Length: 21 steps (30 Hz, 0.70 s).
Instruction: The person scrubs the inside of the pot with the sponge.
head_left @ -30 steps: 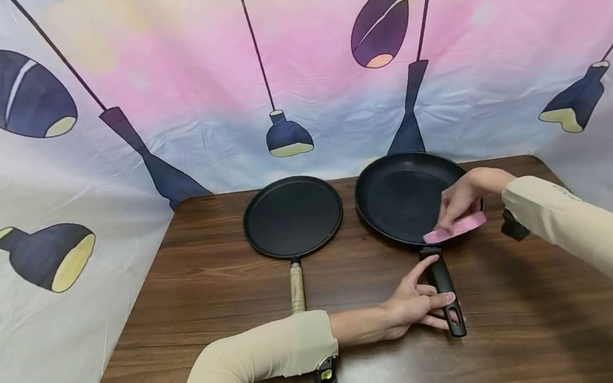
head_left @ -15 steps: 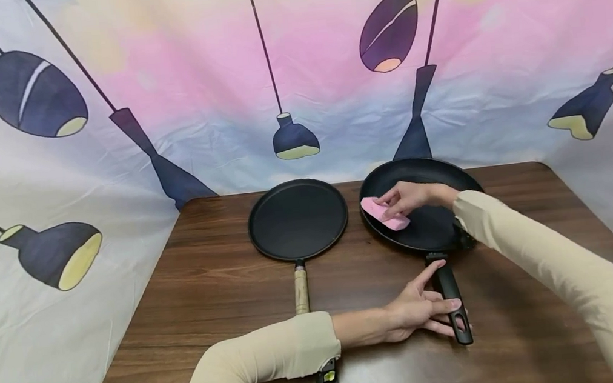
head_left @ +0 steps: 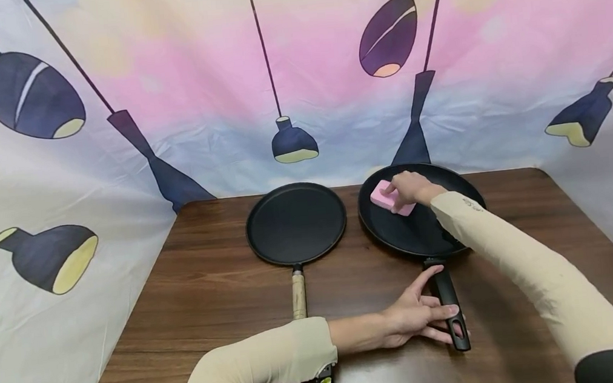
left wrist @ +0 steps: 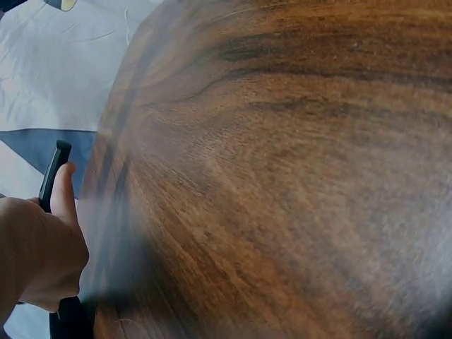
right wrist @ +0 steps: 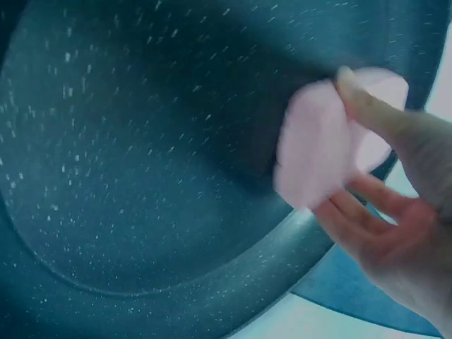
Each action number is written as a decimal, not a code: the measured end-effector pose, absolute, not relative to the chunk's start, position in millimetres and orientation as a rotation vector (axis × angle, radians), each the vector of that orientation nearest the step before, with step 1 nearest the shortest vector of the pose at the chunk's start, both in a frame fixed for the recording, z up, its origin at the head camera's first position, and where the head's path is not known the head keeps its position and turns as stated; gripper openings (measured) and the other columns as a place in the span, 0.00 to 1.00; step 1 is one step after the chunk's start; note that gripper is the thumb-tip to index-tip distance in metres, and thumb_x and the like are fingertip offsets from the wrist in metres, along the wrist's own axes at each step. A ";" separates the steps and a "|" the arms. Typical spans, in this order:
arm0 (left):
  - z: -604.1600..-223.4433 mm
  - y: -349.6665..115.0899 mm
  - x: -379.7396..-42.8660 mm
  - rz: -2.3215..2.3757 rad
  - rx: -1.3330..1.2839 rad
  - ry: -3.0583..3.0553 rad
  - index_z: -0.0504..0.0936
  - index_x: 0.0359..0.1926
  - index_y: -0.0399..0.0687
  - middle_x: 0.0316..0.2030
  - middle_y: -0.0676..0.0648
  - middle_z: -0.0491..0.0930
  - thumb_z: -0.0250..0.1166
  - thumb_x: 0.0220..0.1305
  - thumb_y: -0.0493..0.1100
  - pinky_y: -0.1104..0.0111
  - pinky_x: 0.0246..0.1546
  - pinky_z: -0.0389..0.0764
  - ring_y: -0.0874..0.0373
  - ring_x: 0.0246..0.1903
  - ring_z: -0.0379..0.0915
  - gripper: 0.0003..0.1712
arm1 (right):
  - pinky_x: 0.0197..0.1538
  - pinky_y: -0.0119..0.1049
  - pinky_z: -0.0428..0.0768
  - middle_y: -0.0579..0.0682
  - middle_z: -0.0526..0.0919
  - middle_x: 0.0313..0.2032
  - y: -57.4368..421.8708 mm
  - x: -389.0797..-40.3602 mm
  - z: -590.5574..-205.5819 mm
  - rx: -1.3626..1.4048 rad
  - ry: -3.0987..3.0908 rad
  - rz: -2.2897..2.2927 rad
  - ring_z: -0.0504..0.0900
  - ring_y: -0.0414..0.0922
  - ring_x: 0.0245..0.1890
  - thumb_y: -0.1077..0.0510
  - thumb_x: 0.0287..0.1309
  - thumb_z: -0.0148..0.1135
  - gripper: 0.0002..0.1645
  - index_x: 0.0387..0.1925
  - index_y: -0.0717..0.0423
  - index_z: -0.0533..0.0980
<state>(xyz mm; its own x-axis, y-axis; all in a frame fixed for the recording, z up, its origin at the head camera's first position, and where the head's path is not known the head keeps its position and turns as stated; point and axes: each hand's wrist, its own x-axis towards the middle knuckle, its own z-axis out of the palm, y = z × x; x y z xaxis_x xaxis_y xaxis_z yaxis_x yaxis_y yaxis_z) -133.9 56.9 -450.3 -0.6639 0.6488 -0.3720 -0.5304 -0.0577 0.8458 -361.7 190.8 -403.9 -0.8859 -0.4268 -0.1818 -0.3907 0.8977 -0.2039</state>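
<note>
A deep black frying pan (head_left: 425,230) sits at the back right of the table. My left hand (head_left: 410,316) grips its black handle (head_left: 447,295), one finger on the handle's top side and others reaching beneath it. In the left wrist view, part of the left hand (left wrist: 42,247) and the handle's end (left wrist: 56,166) show at the left edge. Over the pan's inner left part, my right hand (head_left: 412,188) pinches a pink sponge (head_left: 383,195). The right wrist view shows the sponge (right wrist: 314,145) bent between thumb and fingers, above a pan surface dotted with pale specks.
A flat black crepe pan (head_left: 295,223) with a wooden handle (head_left: 298,295) lies left of the frying pan, partly behind my left sleeve (head_left: 266,353). Both stand on a brown wooden table (head_left: 194,286). A cloth printed with lamps (head_left: 195,104) hangs behind.
My right hand has carried the sponge from the pan's near right rim to its left side, then slightly farther back. The left hand keeps its grip on the handle.
</note>
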 end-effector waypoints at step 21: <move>-447.0 45.4 -143.4 1.818 0.141 1.366 0.57 0.74 0.74 0.46 0.34 0.86 0.60 0.70 0.26 0.45 0.52 0.85 0.24 0.55 0.76 0.45 | 0.49 0.43 0.88 0.65 0.81 0.60 192.5 -350.0 -402.5 -0.855 2.704 -0.351 0.86 0.54 0.50 0.70 0.53 0.74 0.32 0.61 0.57 0.80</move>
